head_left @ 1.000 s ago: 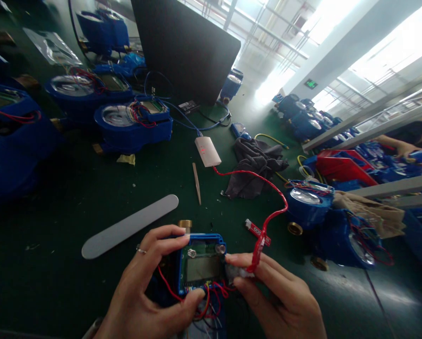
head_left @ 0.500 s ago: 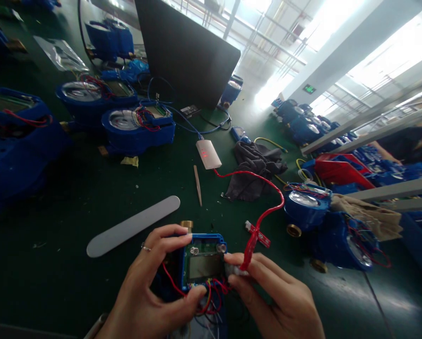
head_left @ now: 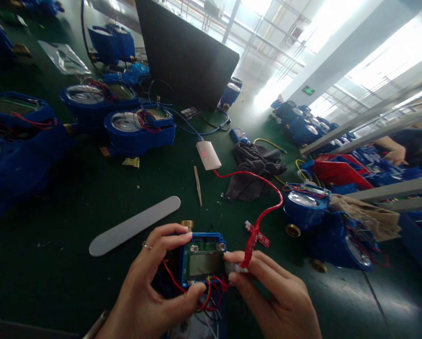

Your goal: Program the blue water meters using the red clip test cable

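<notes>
A blue water meter [head_left: 183, 260] lies at the bottom centre, with a green circuit board and grey display [head_left: 204, 265] in its open housing. My left hand [head_left: 150, 282] grips the housing's left side, fingers at the top edge and thumb at the bottom edge. Between the thumb and fingers of my right hand [head_left: 271, 287] is a greyish connector [head_left: 234, 268], held against the housing's right side; its contact point is hidden. A red cable [head_left: 279, 200] runs from it to a small white box [head_left: 208, 155] with red lights. Red and yellow wires [head_left: 211, 294] loop below the display.
Tweezers [head_left: 197, 186] and a long grey strip [head_left: 135, 226] lie beyond my hands. A dark cloth [head_left: 255, 167] and a red label strip [head_left: 256, 234] are to the right. More meters [head_left: 140, 129] stand left and right, before a black panel [head_left: 190, 56]. A co-worker's hand [head_left: 394, 153] shows far right.
Both my hands keep their hold on the meter and connector, almost unmoved. The view has shifted slightly. At far right, the co-worker's hand has come further into sight.
</notes>
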{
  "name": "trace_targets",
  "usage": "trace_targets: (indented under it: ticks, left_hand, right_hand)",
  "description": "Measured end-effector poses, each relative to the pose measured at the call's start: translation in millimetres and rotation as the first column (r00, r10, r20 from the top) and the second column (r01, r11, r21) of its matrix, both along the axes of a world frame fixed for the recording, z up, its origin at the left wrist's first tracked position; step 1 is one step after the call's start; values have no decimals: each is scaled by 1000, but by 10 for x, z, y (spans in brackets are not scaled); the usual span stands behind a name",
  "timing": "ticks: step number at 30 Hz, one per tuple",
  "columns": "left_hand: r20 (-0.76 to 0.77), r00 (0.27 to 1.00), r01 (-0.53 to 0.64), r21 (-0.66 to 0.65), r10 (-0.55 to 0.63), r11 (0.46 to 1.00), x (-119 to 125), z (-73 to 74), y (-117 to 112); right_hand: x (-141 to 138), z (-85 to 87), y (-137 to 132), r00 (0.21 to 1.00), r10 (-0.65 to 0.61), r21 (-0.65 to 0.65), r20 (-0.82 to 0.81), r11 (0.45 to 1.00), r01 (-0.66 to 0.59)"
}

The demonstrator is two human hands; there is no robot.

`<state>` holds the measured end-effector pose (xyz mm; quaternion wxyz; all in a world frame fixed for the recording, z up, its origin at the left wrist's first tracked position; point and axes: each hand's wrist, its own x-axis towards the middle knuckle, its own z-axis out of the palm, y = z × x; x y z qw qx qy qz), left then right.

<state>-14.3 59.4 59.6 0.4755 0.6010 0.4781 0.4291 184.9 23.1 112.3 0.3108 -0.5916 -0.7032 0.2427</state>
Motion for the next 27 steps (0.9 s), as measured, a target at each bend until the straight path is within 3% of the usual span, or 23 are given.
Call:
trace_targets:
  ticks: [12, 27]
  left_hand:
    - [-7, 1000, -4, -25, 3, 1000, -12, -15, -17]
    - [4, 1000, 8, -71, -8, 997, -17, 2, -22]
  right_hand:
    - [5, -59, -21, 983, -113, 4, -148, 993, 114]
    - [31, -42, -16, 987, -102, -13, -126, 995, 101]
